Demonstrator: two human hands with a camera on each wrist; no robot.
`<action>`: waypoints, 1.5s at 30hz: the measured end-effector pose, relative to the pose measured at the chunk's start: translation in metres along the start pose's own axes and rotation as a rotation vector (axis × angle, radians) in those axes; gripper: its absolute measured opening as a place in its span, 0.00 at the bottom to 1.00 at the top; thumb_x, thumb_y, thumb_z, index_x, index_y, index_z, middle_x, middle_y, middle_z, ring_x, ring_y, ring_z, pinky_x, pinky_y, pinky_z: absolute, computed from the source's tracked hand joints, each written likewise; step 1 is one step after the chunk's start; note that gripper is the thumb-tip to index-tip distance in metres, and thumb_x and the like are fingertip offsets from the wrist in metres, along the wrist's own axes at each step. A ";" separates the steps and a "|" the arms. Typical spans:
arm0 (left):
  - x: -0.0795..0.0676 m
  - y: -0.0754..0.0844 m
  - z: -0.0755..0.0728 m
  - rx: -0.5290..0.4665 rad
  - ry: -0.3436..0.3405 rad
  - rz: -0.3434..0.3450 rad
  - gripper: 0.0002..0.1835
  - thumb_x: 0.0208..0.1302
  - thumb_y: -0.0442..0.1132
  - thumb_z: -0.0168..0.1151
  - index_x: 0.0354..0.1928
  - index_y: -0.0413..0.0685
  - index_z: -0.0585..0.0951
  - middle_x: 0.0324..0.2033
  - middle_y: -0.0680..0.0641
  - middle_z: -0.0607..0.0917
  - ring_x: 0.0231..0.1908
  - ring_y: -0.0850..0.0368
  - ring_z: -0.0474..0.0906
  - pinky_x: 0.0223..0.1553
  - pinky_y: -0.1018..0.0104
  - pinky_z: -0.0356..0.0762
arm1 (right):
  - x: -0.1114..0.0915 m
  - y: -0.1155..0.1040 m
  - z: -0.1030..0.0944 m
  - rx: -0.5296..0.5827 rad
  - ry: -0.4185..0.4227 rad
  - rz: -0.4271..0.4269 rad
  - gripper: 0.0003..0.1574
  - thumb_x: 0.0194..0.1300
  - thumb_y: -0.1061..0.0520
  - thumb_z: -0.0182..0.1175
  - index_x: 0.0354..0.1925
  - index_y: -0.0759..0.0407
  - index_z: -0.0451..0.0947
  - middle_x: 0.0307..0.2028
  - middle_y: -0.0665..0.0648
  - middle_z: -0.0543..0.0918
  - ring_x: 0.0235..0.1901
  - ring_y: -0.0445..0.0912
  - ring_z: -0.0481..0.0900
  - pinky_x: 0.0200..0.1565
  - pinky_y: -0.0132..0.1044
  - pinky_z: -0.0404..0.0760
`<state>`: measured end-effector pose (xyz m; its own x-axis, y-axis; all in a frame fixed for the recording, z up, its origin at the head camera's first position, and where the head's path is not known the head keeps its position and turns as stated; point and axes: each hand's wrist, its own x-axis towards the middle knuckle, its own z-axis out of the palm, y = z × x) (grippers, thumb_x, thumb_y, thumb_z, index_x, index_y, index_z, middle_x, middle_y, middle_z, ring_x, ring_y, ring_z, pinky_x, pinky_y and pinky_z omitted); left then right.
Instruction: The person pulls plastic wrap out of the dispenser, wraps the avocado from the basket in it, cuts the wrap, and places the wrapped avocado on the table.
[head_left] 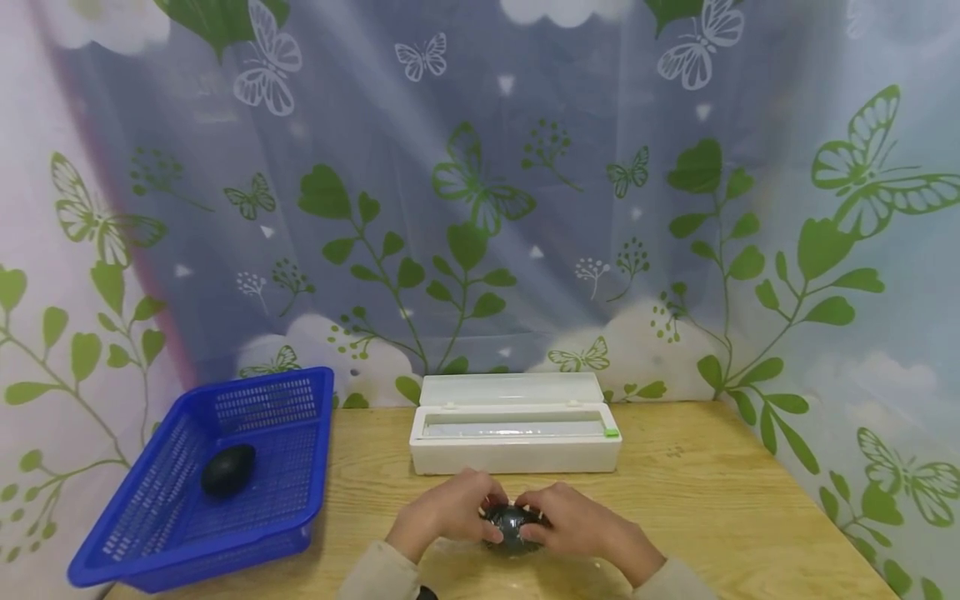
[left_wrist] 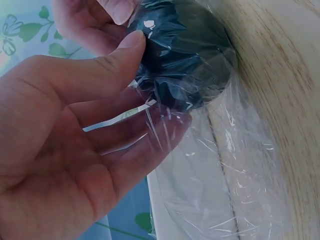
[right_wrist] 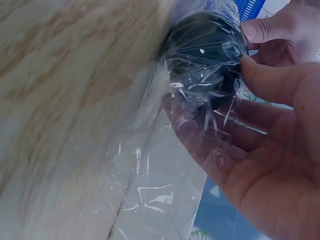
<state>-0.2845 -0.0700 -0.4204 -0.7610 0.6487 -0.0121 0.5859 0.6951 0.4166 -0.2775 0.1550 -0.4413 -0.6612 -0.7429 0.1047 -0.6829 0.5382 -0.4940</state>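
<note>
From where I stand, a dark rounded thing (head_left: 512, 527) sits between two hands at the near side of the wooden counter (head_left: 712, 500), right in front of a long white box (head_left: 517, 457). Clear film (left_wrist: 250, 155) wraps it, creased and shiny, with a loose sheet trailing off it. Its long axis seems to run left to right, along the box, but fingers cover both ends, so I can't tell which end is narrower or which way it points.

The left hand (head_left: 453, 510) has its grip clamped on the wrapped thing, thumb on the near side, fingers curled about the other. The right hand (head_left: 577, 521) clamps it likewise from its own side.

The box's lid (head_left: 510, 388) stands raised at the back, a green tab (head_left: 612, 433) at its right end. Off to the left, a second dark oval (head_left: 228, 470) lies in a blue basket (head_left: 266, 408), its long axis slanting up to the right.
</note>
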 end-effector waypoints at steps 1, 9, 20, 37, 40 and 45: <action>0.000 0.000 0.000 0.000 -0.009 -0.004 0.16 0.55 0.39 0.80 0.46 0.47 0.89 0.40 0.54 0.90 0.41 0.65 0.83 0.46 0.72 0.81 | 0.000 0.000 0.001 0.005 -0.005 0.008 0.18 0.75 0.55 0.62 0.55 0.65 0.81 0.41 0.56 0.90 0.38 0.32 0.83 0.38 0.27 0.82; -0.001 0.001 0.000 -0.016 -0.071 -0.043 0.12 0.62 0.40 0.75 0.46 0.46 0.89 0.35 0.56 0.87 0.35 0.68 0.77 0.40 0.72 0.78 | 0.001 -0.003 0.003 -0.015 -0.005 0.061 0.21 0.75 0.54 0.61 0.60 0.65 0.79 0.52 0.59 0.88 0.47 0.41 0.86 0.47 0.34 0.85; 0.002 -0.001 -0.001 -0.024 -0.055 -0.036 0.13 0.62 0.40 0.75 0.47 0.46 0.88 0.38 0.55 0.89 0.38 0.66 0.81 0.42 0.73 0.79 | 0.003 -0.006 0.005 -0.036 0.062 -0.006 0.24 0.71 0.50 0.66 0.56 0.65 0.80 0.47 0.58 0.89 0.43 0.37 0.85 0.42 0.29 0.83; 0.001 -0.001 0.000 -0.048 -0.125 -0.062 0.11 0.63 0.46 0.75 0.43 0.49 0.89 0.32 0.60 0.87 0.29 0.71 0.75 0.35 0.74 0.76 | 0.003 -0.004 0.004 0.061 0.009 0.036 0.21 0.76 0.51 0.60 0.56 0.66 0.81 0.46 0.59 0.89 0.38 0.38 0.86 0.40 0.29 0.84; 0.001 -0.002 0.001 -0.052 -0.126 -0.060 0.10 0.65 0.45 0.73 0.42 0.48 0.89 0.30 0.59 0.86 0.28 0.71 0.76 0.33 0.74 0.77 | 0.003 -0.007 0.003 0.042 0.041 0.067 0.20 0.72 0.50 0.66 0.53 0.64 0.83 0.46 0.58 0.89 0.40 0.38 0.86 0.40 0.29 0.83; -0.001 -0.001 -0.002 -0.028 -0.070 -0.064 0.20 0.65 0.48 0.73 0.56 0.48 0.85 0.48 0.55 0.87 0.48 0.62 0.81 0.51 0.66 0.81 | 0.003 -0.006 0.003 0.037 0.026 0.054 0.17 0.72 0.51 0.65 0.47 0.64 0.84 0.36 0.51 0.88 0.31 0.29 0.77 0.34 0.26 0.78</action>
<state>-0.2847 -0.0722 -0.4193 -0.7745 0.6242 -0.1028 0.5281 0.7275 0.4381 -0.2741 0.1477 -0.4407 -0.7051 -0.7021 0.0991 -0.6343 0.5621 -0.5308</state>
